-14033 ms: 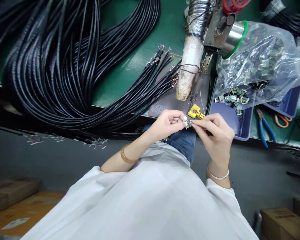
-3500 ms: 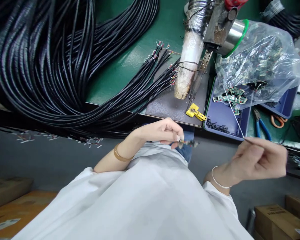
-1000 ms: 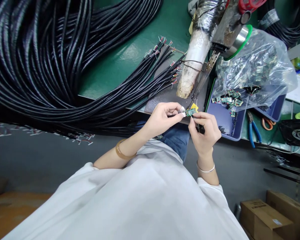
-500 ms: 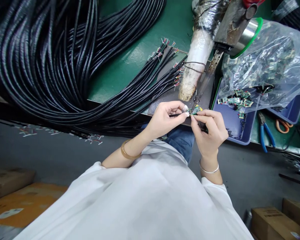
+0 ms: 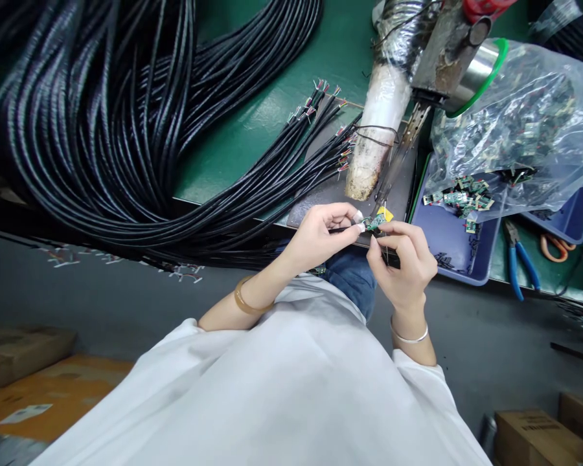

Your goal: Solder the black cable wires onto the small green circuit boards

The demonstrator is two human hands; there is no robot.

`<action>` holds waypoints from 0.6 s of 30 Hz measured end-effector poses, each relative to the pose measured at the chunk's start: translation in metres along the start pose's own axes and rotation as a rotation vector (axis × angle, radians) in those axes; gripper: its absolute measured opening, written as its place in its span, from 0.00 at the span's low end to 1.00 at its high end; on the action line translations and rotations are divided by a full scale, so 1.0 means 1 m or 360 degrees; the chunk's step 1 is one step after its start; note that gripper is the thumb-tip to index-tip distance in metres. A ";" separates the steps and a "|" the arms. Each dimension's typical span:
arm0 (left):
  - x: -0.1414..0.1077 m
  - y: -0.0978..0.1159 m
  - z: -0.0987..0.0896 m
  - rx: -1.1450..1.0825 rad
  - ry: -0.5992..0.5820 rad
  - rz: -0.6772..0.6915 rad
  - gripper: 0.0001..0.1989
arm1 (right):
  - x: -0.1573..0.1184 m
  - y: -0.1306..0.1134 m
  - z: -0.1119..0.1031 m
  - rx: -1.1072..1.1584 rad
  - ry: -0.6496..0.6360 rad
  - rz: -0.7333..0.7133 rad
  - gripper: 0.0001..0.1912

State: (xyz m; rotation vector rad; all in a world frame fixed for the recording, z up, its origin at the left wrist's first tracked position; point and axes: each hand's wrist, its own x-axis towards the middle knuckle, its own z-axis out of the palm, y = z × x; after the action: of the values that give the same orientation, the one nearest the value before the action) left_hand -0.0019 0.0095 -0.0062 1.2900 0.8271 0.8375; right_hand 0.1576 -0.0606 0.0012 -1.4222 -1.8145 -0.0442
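My left hand [image 5: 323,234] is closed, thumb and forefinger pinching the end of a black cable [image 5: 339,230]. At its fingertips sits a small green circuit board [image 5: 375,222]. My right hand [image 5: 404,257] has its thumb and forefinger bent close together beside the board's right end; whatever lies between them is too small to make out. Just above the board is the lower end of a soldering iron [image 5: 386,178], held in a metal stand [image 5: 440,71]. A white, wrapped tube [image 5: 381,107] with a stained mouth hangs close to the iron.
Many black cables [image 5: 97,142] with stripped coloured ends lie across the green table [image 5: 257,110]. On the right, a purple tray [image 5: 480,262] holds small circuit boards [image 5: 461,194], near a clear bag [image 5: 529,116] of more boards. Blue-handled pliers [image 5: 519,259] and orange-handled scissors [image 5: 556,246] lie beyond.
My right thumb and forefinger have drawn slightly down, away from the board. The board shows more fully at my left fingertips. My left hand still holds the cable.
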 end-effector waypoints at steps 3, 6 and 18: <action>0.001 0.003 0.000 -0.0009 0.0030 0.0021 0.04 | 0.004 -0.001 0.000 -0.0009 0.0065 -0.0037 0.09; 0.002 0.005 0.000 -0.0028 0.0034 0.0020 0.05 | 0.005 -0.001 0.001 0.0015 0.0106 -0.0078 0.10; -0.001 -0.001 0.001 0.0078 -0.0080 -0.0046 0.05 | -0.010 -0.009 -0.030 0.0444 0.0286 0.0588 0.06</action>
State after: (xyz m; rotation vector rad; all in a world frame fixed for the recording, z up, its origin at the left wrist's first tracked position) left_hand -0.0015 0.0080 -0.0070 1.3339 0.8291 0.7628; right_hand 0.1673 -0.0864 0.0198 -1.4755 -1.3330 0.2532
